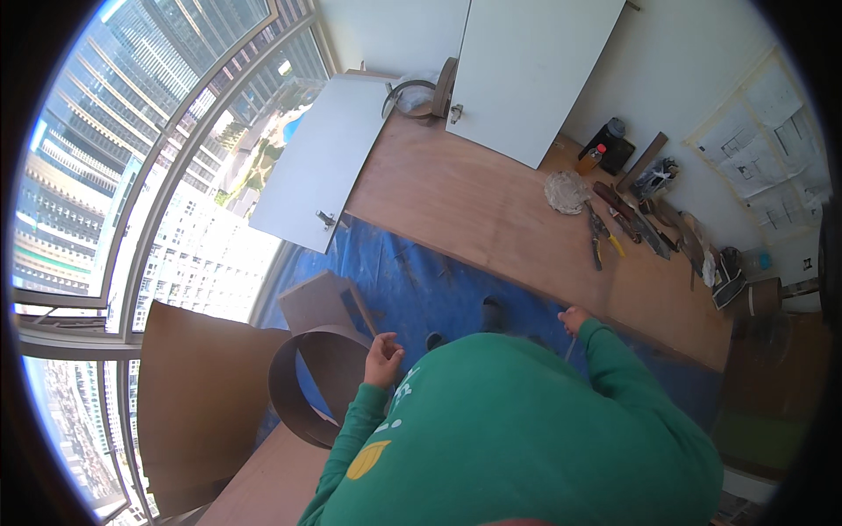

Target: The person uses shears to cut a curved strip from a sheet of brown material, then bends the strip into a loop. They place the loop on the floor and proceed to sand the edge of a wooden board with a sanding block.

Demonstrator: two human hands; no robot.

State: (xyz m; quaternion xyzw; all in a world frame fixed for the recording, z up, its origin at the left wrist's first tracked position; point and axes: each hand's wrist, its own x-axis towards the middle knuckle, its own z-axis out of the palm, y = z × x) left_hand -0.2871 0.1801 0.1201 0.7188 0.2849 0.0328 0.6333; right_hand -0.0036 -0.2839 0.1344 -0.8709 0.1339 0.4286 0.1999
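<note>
My left hand (383,360) is held low at the left, fingers loosely bent and apart, with nothing visible in it. Just beside it stands a wide roll of brown edge-banding strip (285,386); I cannot tell whether the hand touches it. My right hand (574,321) is closed near the front edge of the long wooden worktop (456,202). A thin pale piece shows below its fingers, too small to name. Pliers with yellow-and-black handles (600,235) lie on the worktop beyond that hand.
White door panels (320,158) (526,79) with hinges rest on and beside the worktop. Hand tools, a crumpled plastic bundle (567,192) and an orange bottle (591,159) sit at the right. Blue sheeting (395,263) covers the floor. A large brown sheet (197,403) leans by the window.
</note>
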